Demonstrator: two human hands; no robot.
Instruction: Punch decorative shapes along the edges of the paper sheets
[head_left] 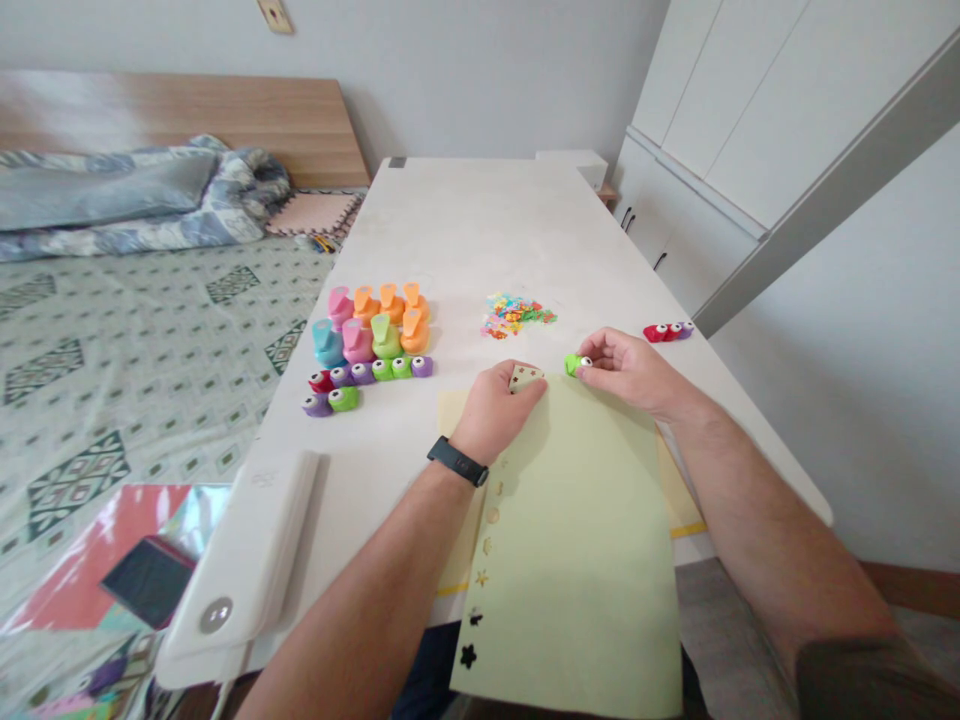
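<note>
A long pale green sheet of paper (pixel 581 540) hangs over the near table edge, with a column of punched shapes down its left side. My left hand (pixel 496 408) pinches its far left corner between thumb and fingers; small punched holes show just beyond the thumb. At the sheet's far edge, my right hand (pixel 628 370) grips a small green craft punch (pixel 573 364) with a white top. The punch seems to meet the paper edge, but its slot is hidden. Beneath the green sheet lies a yellowish sheet (pixel 454 560).
Larger lever punches (pixel 386 338) and small punches (pixel 382 369) stand in rows at left. Colourful paper cutouts (pixel 517 315) lie beyond my hands. Several small punches (pixel 667 331) sit near the right edge. A white elongated device (pixel 247 560) occupies the near left corner.
</note>
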